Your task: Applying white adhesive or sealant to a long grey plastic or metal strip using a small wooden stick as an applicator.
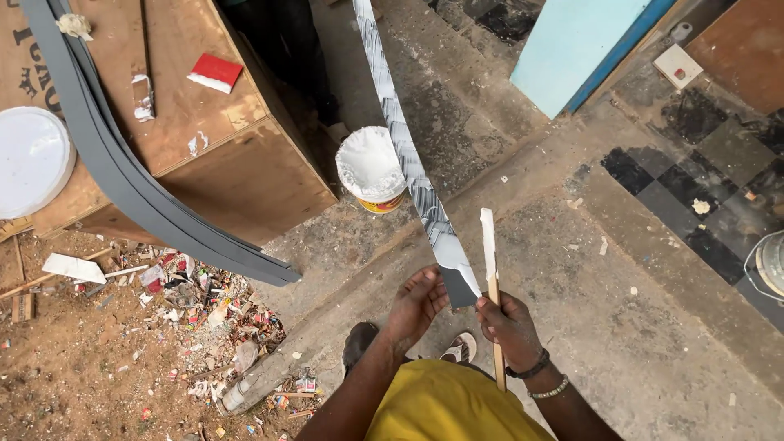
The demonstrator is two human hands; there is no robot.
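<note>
My left hand (416,306) supports the near end of a long grey strip (408,155) streaked with white paste; the strip runs away from me toward the top of the view. My right hand (510,327) grips a thin wooden stick (492,286) held upright, its upper end coated in white paste, right beside the strip's near end. An open bucket of white paste (370,170) stands on the concrete floor just behind the strip.
A plywood box (204,131) stands at the left with curved grey strips (122,175) draped over it, a white lid (31,159) and a red-and-white scrap (214,72). Debris litters the ground at lower left. A light blue panel (572,41) leans at the top right.
</note>
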